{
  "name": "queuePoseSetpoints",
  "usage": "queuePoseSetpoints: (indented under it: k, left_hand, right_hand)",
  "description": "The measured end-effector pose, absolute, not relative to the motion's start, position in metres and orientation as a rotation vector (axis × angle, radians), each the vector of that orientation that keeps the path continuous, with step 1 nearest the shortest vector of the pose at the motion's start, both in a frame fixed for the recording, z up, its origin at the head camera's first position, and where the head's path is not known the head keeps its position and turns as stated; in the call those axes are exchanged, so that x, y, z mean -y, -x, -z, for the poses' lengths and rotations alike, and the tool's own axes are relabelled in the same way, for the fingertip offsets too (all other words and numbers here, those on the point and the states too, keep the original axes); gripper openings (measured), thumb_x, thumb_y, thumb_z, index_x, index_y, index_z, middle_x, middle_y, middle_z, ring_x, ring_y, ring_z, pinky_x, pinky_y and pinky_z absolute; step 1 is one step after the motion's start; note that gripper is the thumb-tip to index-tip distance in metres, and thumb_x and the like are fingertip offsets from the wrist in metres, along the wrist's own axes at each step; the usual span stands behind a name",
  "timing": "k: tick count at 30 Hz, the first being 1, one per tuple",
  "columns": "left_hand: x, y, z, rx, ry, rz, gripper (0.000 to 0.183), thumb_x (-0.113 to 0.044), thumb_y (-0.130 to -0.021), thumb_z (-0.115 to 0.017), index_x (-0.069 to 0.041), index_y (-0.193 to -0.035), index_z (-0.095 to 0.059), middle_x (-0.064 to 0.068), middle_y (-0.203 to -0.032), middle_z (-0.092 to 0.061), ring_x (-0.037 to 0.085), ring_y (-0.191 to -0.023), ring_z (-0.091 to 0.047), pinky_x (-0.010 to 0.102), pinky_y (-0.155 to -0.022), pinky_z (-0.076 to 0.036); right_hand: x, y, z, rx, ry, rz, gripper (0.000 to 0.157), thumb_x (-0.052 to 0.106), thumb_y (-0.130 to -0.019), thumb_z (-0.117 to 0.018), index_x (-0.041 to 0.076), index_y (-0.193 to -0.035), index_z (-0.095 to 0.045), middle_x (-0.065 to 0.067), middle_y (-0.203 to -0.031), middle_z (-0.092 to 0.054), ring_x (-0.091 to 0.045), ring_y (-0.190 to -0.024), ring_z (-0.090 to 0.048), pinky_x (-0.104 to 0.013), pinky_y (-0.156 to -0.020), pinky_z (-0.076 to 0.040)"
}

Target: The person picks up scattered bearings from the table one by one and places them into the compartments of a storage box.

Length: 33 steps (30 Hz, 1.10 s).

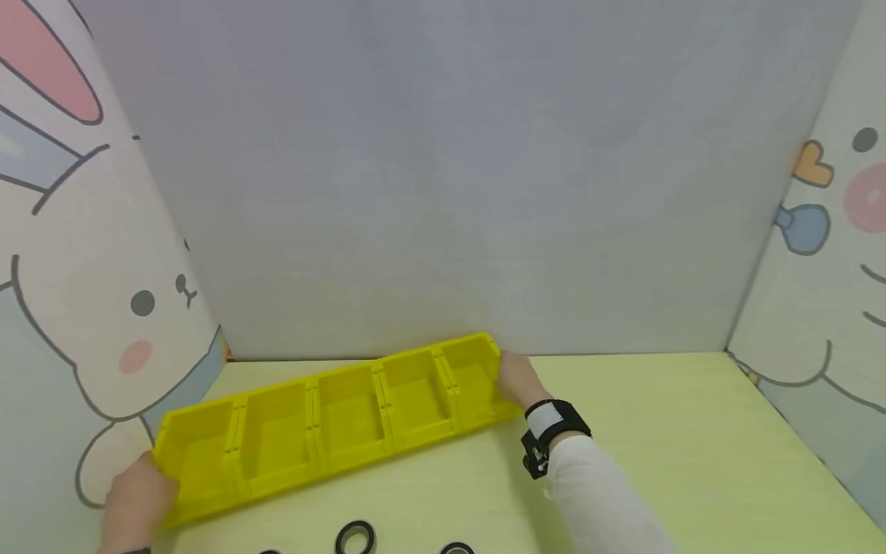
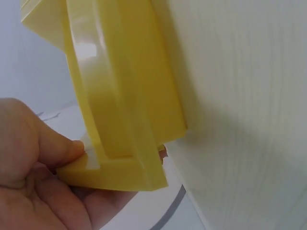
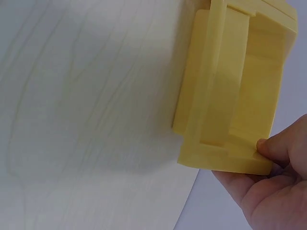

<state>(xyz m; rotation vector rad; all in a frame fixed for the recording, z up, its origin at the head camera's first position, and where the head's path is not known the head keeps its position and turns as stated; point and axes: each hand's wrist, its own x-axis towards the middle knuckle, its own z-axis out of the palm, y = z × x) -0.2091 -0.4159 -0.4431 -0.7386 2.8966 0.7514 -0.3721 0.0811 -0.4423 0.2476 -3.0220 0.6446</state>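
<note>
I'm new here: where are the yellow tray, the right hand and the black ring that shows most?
Tray (image 1: pixel 351 412): head view, on the floor of its middle compartment.
Right hand (image 1: pixel 519 378): head view, on the middle of the hand.
Ring (image 1: pixel 354 525): head view, on the far side of its dark band.

The yellow tray (image 1: pixel 346 408) looked like smooth moulded plastic across all 5 compartments, semi-glossy, with 1 bright glint on its wall in the left wrist view. The pale desk (image 1: pixel 657 438) had a matt surface with fine wood grain, either wood or a wood-look covering. The grey backdrop (image 1: pixel 457 192) appeared matt and smooth. The white sleeve (image 1: pixel 602 500) was soft, matt cloth, and the black wrist strap (image 1: pixel 571 416) looked like dull woven fabric. The nearest ring (image 1: pixel 340 537) paired a dark band with metallic-looking edges.
</note>
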Motion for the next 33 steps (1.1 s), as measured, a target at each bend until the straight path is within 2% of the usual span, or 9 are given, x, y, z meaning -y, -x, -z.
queuePoseSetpoints:
  k: [4, 11, 19, 33]
  left_hand:
    - [0.402, 0.213, 0.447, -2.926, 0.767, -0.759, 0.036, 0.004, -0.081, -0.050, 0.020, -0.112, -0.041, 0.030, -0.091, -0.056, 0.032, -0.075, -0.056, 0.045, -0.070, -0.048]
    - [0.379, 0.219, 0.446, -2.982, 0.695, -0.727, 0.038, 0.004, -0.080, -0.051, 0.021, -0.112, -0.039, 0.031, -0.090, -0.054, 0.033, -0.075, -0.053, 0.043, -0.068, -0.047]
    - [0.359, 0.225, 0.445, -3.062, 0.547, -0.687, 0.052, 0.002, -0.080, -0.048, 0.025, -0.123, -0.031, 0.031, -0.088, -0.054, 0.030, -0.067, -0.050, 0.036, -0.057, -0.043]
    - [0.315, 0.235, 0.443, -3.114, 0.426, -0.710, 0.040, 0.004, -0.082, -0.045, 0.020, -0.118, -0.039, 0.021, -0.079, -0.053, 0.026, -0.062, -0.049, 0.033, -0.053, -0.040]
  right_hand:
    - [-0.096, 0.366, 0.445, 3.027, -0.216, -0.643, 0.025, -0.001, -0.092, -0.052, -0.008, -0.116, -0.051, -0.018, -0.097, -0.058, -0.026, -0.083, -0.055, -0.037, -0.074, -0.048]
    - [-0.121, 0.353, 0.443, 2.976, -0.258, -0.604, 0.017, -0.004, -0.087, -0.054, -0.008, -0.104, -0.053, -0.013, -0.082, -0.053, -0.024, -0.071, -0.049, -0.035, -0.066, -0.046]
    - [-0.151, 0.342, 0.443, 3.001, -0.242, -0.571, 0.022, -0.005, -0.088, -0.053, -0.011, -0.109, -0.051, -0.016, -0.085, -0.056, -0.024, -0.071, -0.051, -0.034, -0.065, -0.047]
    - [-0.209, 0.313, 0.444, 2.981, -0.258, -0.567, 0.023, -0.004, -0.088, -0.048, -0.015, -0.108, -0.049, -0.017, -0.079, -0.056, -0.024, -0.066, -0.051, -0.035, -0.059, -0.045]
